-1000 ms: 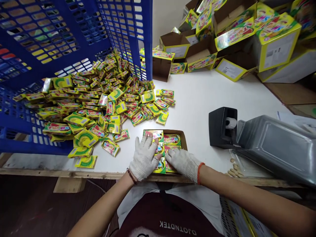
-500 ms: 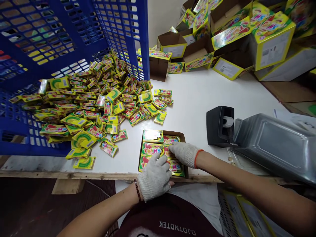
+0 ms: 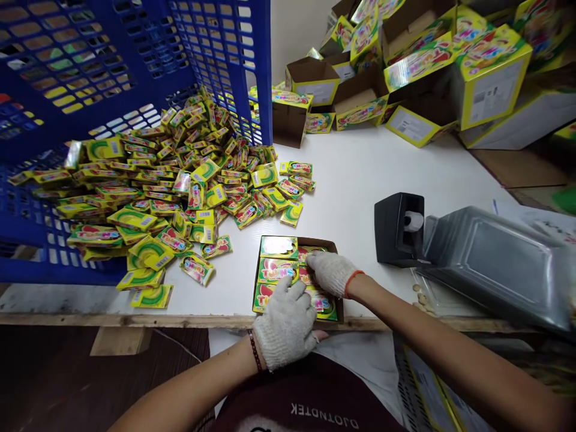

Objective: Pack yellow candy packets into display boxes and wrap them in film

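A shallow cardboard box [image 3: 333, 247] at the table's front edge holds small yellow-green packs printed TWINS [image 3: 278, 271], lying face up in two columns. My left hand [image 3: 285, 324], in a whitish knit glove, rests over the box's near edge, its fingers spread on the lower packs. My right hand [image 3: 332, 273], in a like glove with an orange cuff, reaches in from the right. Its fingers lie on the right column's packs, fingertips close to the upper one. Neither hand is lifting a pack. The hands hide parts of the lower and right packs.
A blue plastic crate [image 3: 265, 72] lies tipped at left, with a heap of loose packs [image 3: 193, 174] spilling onto the white table [image 3: 342, 180]. Open cartons [image 3: 360, 99] are piled at back right. A black tape dispenser [image 3: 398, 228] and a grey plastic tray [image 3: 495, 264] stand at right.
My right hand has shifted slightly left and up over the right column. My left hand has moved slightly right. The packs in the box look the same.
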Available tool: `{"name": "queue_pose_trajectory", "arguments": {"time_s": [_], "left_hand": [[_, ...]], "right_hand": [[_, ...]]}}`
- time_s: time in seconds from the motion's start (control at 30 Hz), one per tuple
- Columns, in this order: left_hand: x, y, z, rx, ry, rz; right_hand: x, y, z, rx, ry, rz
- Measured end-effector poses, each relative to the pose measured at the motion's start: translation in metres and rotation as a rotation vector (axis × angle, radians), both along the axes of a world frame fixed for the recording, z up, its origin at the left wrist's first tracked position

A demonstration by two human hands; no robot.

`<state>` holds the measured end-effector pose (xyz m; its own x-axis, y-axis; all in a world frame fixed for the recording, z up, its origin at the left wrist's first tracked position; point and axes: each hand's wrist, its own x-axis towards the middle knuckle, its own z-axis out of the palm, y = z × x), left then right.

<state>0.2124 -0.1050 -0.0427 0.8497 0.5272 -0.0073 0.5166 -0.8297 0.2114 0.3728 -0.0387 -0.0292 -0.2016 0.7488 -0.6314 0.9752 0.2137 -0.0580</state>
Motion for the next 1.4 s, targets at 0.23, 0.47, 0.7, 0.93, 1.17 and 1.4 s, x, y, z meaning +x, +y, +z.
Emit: {"name": "queue_pose_trajectory", "arguments": {"time_s": [0.23,0.47,0.7,0.93,1.17,1.4], "left_hand": [[0.037,0.013,0.007,-0.064,0.197,0.1],[0.036,0.008,-0.005,-0.075,0.155,0.132],[0.029,0.006,-0.012,-0.037,0.061,0.128],[0.029,0.005,-0.018,-0.09,0.056,0.167],[0.029,0.005,-0.017,-0.135,0.031,0.194],[0.028,0.007,-0.01,-0.087,0.045,0.16]], "right_hand": [[0.005,0.003,0.0,-0.004,0.019,0.069],[-0.006,-0.003,-0.004,0.231,-0.06,-0.021],[-0.018,0.013,-0.021,0.29,-0.091,-0.092],[-0.024,-0.001,-0.012,0.289,-0.131,-0.077],[-0.026,0.019,-0.016,0.189,-0.118,-0.07],[-0.022,0.024,-0.012,0.15,-0.054,-0.057]]}}
